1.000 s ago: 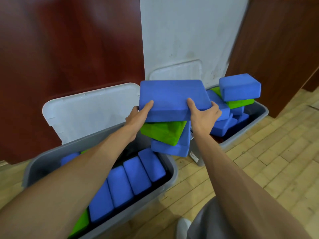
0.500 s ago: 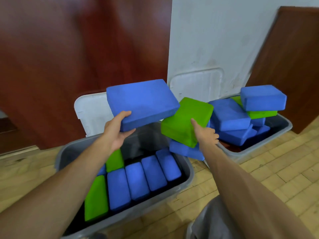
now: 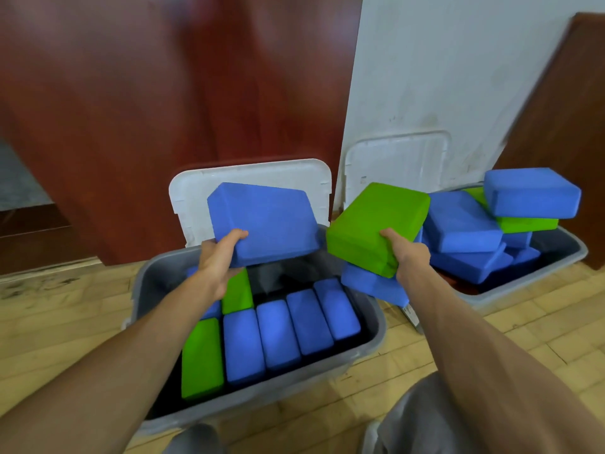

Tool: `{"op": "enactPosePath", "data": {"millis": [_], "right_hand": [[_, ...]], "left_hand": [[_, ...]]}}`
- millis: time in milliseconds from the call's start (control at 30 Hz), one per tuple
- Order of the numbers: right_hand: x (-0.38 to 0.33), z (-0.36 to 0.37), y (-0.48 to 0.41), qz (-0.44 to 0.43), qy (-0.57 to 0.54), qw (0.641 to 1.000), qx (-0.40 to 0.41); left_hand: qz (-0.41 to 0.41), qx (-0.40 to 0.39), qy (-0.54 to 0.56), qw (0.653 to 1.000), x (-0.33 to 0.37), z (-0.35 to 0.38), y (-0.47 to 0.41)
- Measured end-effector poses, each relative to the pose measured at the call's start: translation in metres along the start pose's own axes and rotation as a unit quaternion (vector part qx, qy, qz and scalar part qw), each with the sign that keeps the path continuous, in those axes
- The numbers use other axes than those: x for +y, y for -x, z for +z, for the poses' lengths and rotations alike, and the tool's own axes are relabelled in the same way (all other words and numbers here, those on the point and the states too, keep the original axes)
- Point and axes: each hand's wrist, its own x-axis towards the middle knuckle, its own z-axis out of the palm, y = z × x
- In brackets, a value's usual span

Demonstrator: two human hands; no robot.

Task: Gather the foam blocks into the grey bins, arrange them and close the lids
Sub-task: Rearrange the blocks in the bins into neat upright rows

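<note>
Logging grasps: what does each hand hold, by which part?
Left hand grips a blue block by its near left corner; right hand grips a green block, atop a second blue block, by its near right corner.

No word, brand or number could be read anywhere in the room from where I stood. The only printed thing was a small white sticker (image 3: 411,317) on the near corner of the right-hand grey bin (image 3: 523,286), a little right of the middle of the frame. It carried some dark marks, too small and blurred to make out. The foam blocks, the lids, the wall and the wooden panels bore no writing that showed.
</note>
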Motion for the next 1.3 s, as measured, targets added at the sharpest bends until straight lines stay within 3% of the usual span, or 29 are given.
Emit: {"op": "enactPosePath", "data": {"millis": [167, 300, 400, 567, 667, 767, 1067, 1300], "right_hand": [[-0.027, 0.007, 0.031, -0.071, 0.021, 0.995, 0.071], [-0.042, 0.019, 0.052, -0.191, -0.051, 0.979, 0.040], [-0.044, 0.030, 0.066, -0.220, -0.057, 0.973, -0.025], [-0.046, 0.043, 0.074, -0.297, 0.081, 0.950, -0.054], [-0.054, 0.048, 0.077, -0.335, 0.153, 0.929, -0.032], [-0.061, 0.049, 0.077, -0.353, 0.224, 0.908, -0.021], [-0.051, 0.084, 0.054, -0.361, 0.399, 0.840, -0.073], [-0.049, 0.140, 0.033, -0.312, 0.436, 0.811, -0.234]], "left_hand": [[0.025, 0.018, -0.077, 0.997, -0.009, -0.012, 0.003], [0.069, 0.040, -0.143, 0.987, -0.007, -0.022, 0.007], [0.076, 0.060, -0.197, 0.976, -0.009, -0.026, 0.008], [0.123, 0.080, -0.307, 0.940, -0.003, -0.007, 0.023], [0.123, 0.094, -0.354, 0.923, 0.001, 0.002, 0.025], [0.125, 0.087, -0.373, 0.915, 0.001, 0.003, 0.026], [0.054, 0.058, -0.325, 0.942, -0.013, 0.020, 0.002], [0.053, 0.049, -0.327, 0.942, -0.033, 0.033, -0.021]]}}
